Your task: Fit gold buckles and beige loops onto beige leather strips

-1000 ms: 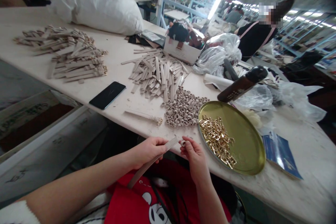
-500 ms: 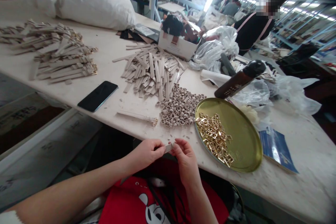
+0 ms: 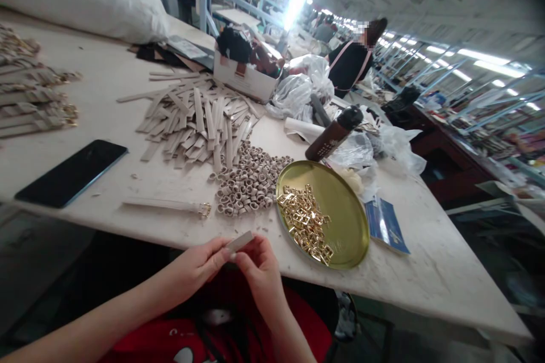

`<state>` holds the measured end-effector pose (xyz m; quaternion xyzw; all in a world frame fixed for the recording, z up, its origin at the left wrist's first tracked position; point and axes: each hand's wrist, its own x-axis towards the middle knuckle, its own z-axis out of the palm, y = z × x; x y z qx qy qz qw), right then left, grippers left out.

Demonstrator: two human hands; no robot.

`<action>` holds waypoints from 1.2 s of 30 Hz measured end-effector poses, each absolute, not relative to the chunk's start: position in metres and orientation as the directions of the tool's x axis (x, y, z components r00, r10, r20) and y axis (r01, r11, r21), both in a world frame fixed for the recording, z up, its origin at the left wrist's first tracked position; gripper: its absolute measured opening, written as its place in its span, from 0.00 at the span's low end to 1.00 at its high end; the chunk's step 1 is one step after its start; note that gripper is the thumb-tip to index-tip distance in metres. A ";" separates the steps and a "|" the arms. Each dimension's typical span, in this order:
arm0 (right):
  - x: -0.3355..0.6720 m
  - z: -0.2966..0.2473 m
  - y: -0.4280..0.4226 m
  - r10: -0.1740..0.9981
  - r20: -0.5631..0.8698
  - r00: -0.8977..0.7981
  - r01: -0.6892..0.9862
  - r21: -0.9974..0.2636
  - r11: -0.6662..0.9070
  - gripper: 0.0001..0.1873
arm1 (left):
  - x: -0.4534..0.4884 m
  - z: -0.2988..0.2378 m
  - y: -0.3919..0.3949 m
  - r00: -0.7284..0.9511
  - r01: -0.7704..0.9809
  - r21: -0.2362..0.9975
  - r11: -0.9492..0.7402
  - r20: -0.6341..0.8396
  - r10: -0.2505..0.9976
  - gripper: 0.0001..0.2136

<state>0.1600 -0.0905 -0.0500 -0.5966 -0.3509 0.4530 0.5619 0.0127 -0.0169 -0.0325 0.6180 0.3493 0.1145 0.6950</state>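
Observation:
A short beige strap (image 3: pixel 240 241) lies between my hands at the table's front edge, one flat end sticking out. My left hand (image 3: pixel 206 261) pinches it between thumb and fingers. The fingers of my right hand (image 3: pixel 260 265) are bent around the strap's other side, the thumb pressed in close; what lies under them is hidden. Just beyond is a heap of small beige strap loops (image 3: pixel 247 181). A strap with a gold buckle (image 3: pixel 166 205) lies to the left. On the right, a round gold-coloured tray (image 3: pixel 347 227) holds many gold buckles (image 3: pixel 304 218).
Loose beige straps (image 3: pixel 200 119) are piled behind the loops, and buckled straps (image 3: pixel 34 96) at far left. A black phone (image 3: pixel 72 173) lies left. Behind the tray are a dark bottle (image 3: pixel 334 133), plastic bags (image 3: pixel 298 91) and a blue booklet (image 3: pixel 385 224). A person (image 3: pixel 349 65) is farther back.
The view has turned, so the table's things appear farther left. My hands have moved closer together, and the strap's flat end now points up and right between them.

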 end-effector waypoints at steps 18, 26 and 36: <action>0.233 -0.030 -0.065 0.906 0.085 0.415 0.471 -0.872 -0.134 0.08 | 0.009 -0.019 -0.033 0.700 0.241 0.958 0.155 -0.282 0.656 0.14; 0.156 -0.017 -0.095 0.918 -0.332 0.216 -0.622 -0.772 -0.132 0.13 | 0.005 -0.016 -0.040 0.720 0.167 0.964 0.206 -0.262 0.643 0.12; 0.144 -0.031 -0.096 0.896 -0.400 0.195 -0.644 -0.741 -0.190 0.12 | -0.012 -0.016 -0.035 0.722 0.340 0.940 -0.004 -0.258 0.642 0.11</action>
